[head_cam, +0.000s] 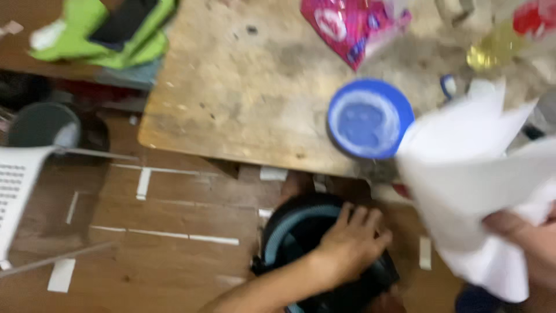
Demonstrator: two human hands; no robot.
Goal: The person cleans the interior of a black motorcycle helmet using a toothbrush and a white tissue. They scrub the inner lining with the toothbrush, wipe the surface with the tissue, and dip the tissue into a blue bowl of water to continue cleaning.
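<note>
My left hand rests on top of a black round container with a pale blue inner rim, which stands on the floor below the table edge; its fingers lie spread over the rim. My right hand, at the right edge, grips a large crumpled white paper or bag that hangs over the table's front corner. A blue round lid lies on the worn wooden table, just left of the white paper. The whole view is blurred by motion.
A pink printed bag and a yellow bottle with a red cap lie at the table's far side. Green cloth sits at the upper left. A white perforated chair and a dark bucket stand left on the wood floor.
</note>
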